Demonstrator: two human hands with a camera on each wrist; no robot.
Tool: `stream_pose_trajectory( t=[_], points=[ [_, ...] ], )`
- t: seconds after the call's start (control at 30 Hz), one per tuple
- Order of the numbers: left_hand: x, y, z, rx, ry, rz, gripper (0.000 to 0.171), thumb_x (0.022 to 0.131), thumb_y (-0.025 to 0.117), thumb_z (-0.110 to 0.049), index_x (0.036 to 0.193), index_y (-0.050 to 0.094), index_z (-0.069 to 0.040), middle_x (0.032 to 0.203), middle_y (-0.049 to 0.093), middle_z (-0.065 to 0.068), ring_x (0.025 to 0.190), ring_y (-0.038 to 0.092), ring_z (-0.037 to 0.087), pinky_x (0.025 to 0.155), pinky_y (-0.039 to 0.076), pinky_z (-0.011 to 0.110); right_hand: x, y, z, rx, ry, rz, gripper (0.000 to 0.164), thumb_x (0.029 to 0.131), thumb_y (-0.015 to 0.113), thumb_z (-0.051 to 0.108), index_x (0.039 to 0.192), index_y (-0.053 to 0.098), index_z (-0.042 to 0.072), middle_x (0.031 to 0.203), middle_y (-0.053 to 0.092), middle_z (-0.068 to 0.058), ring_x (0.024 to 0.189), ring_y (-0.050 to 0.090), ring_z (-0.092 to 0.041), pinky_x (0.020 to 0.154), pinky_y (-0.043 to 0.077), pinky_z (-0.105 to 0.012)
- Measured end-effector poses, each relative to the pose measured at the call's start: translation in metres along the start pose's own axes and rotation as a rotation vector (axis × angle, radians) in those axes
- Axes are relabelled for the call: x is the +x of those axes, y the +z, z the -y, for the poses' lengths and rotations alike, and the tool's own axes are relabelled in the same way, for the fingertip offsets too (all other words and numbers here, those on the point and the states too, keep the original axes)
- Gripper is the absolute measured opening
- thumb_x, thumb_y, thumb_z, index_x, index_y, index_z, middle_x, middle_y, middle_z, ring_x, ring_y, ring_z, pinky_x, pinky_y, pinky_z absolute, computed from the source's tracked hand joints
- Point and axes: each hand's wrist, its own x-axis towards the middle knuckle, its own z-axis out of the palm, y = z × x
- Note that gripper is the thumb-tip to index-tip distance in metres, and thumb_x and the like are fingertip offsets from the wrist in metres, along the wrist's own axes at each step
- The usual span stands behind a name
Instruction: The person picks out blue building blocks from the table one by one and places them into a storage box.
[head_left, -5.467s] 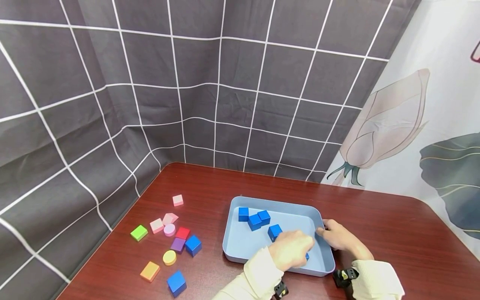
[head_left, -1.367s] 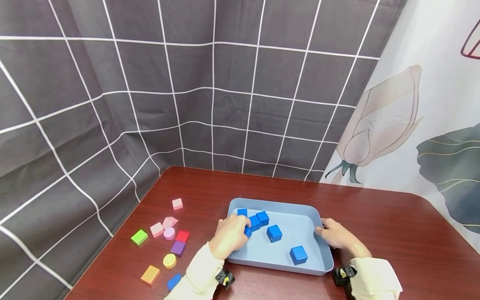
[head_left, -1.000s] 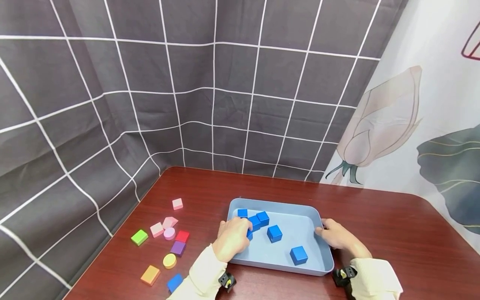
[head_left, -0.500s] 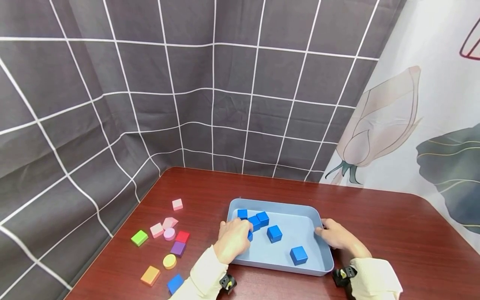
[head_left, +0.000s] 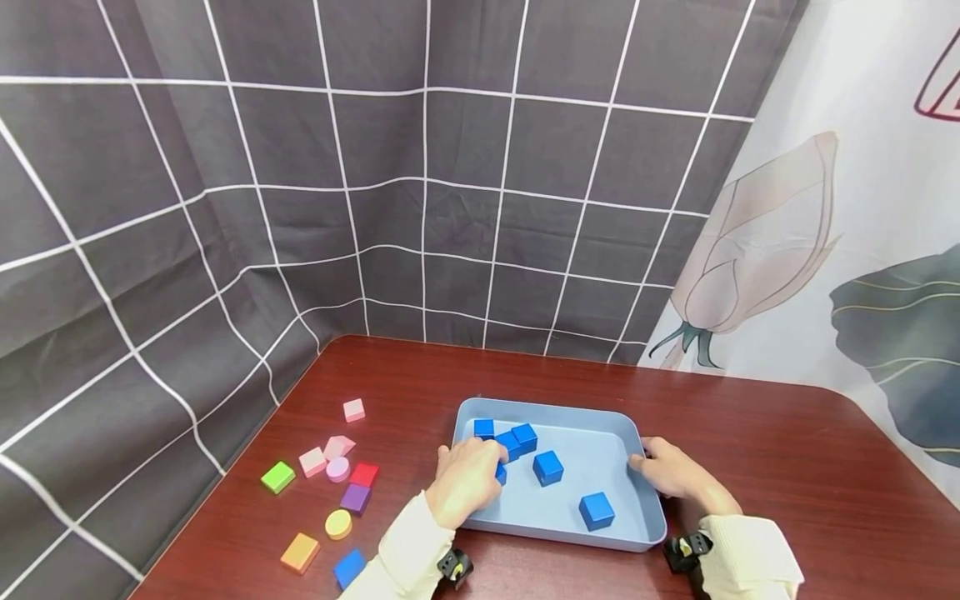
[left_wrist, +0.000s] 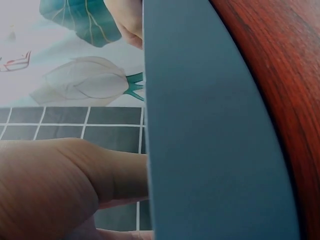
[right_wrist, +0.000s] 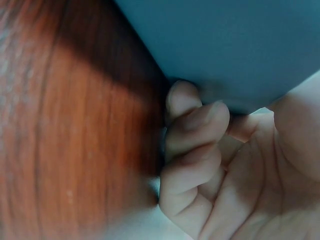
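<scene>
A light blue tray (head_left: 555,537) lies on the table, with several blue cubes (head_left: 596,511) inside. Over its left end reaches my left hand (head_left: 467,482), its fingers bent down around another blue cube (head_left: 501,473) that shows partly past the fingertips. In the left wrist view, the tray's outer wall (left_wrist: 215,130) hides those fingertips. My right hand (head_left: 678,475) grips the tray's right rim, thumb over the edge. Its curled fingers (right_wrist: 197,125) press against the outside of the wall near the tabletop in the right wrist view.
Left of the tray lie a green block (head_left: 278,477), pink blocks (head_left: 312,462), a lilac disc (head_left: 338,469), a red block (head_left: 365,475), a purple block (head_left: 356,498), a yellow disc (head_left: 338,524), an orange block (head_left: 300,553) and a blue block (head_left: 349,569). Curtains hang behind the table.
Since the oldest frame, my left hand has gone from the tray's right part to its left end. The blue cube beside the purple block has left the table. The right hand keeps its grip.
</scene>
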Motion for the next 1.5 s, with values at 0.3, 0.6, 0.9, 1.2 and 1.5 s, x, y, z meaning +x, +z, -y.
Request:
stream_pose_trajectory(
  t=[0.3, 0.6, 0.9, 1.2, 1.5],
  points=[
    [-0.006, -0.006, -0.001, -0.013, -0.011, 0.003, 0.023, 0.072, 0.07, -0.01, 0.095, 0.069, -0.015, 0.076, 0.061, 0.0, 0.064, 0.048, 0.016, 0.059, 0.039, 0.038, -0.001, 0.006, 0.001, 0.025, 0.002, 0.006, 0.032, 0.088, 0.049, 0.006, 0.114, 0.052, -0.012, 0.079, 0.054, -0.011, 0.068, 0.052, -0.021, 0.058, 0.044, -0.033],
    [-0.015, -0.028, 0.006, -0.102, -0.028, -0.008, 0.04, 0.072, 0.074, -0.014, 0.108, 0.06, -0.005, 0.088, 0.063, 0.007, 0.069, 0.054, 0.018, 0.058, 0.05, 0.038, 0.0, 0.005, 0.002, 0.019, -0.005, -0.002, 0.03, 0.088, 0.049, 0.006, 0.112, 0.053, -0.012, 0.077, 0.054, -0.009, 0.064, 0.051, -0.02, 0.057, 0.044, -0.033],
    [-0.037, -0.048, 0.043, -0.087, -0.121, 0.027, 0.04, 0.066, 0.077, -0.016, 0.102, 0.061, -0.004, 0.085, 0.06, 0.008, 0.077, 0.055, 0.024, 0.065, 0.05, 0.042, -0.001, 0.001, 0.0, -0.002, -0.008, 0.007, 0.029, 0.089, 0.049, 0.006, 0.111, 0.054, -0.012, 0.075, 0.053, -0.008, 0.067, 0.052, -0.02, 0.058, 0.044, -0.032],
    [-0.072, -0.067, 0.077, -0.073, -0.216, 0.092, 0.026, 0.063, 0.08, -0.017, 0.079, 0.061, -0.009, 0.066, 0.054, 0.0, 0.058, 0.047, 0.016, 0.051, 0.043, 0.034, -0.002, -0.002, 0.001, 0.027, 0.017, 0.002, 0.028, 0.088, 0.049, 0.006, 0.109, 0.054, -0.011, 0.063, 0.045, -0.006, 0.052, 0.044, -0.018, 0.05, 0.039, -0.031],
    [-0.09, -0.062, 0.077, -0.002, -0.309, 0.294, 0.034, 0.058, 0.084, -0.03, 0.067, 0.055, -0.016, 0.063, 0.051, 0.001, 0.058, 0.048, 0.021, 0.053, 0.04, 0.037, -0.001, -0.003, 0.001, 0.0, -0.008, 0.016, 0.033, 0.088, 0.049, 0.007, 0.114, 0.051, -0.013, 0.081, 0.056, -0.012, 0.065, 0.051, -0.02, 0.056, 0.044, -0.033]
  ],
)
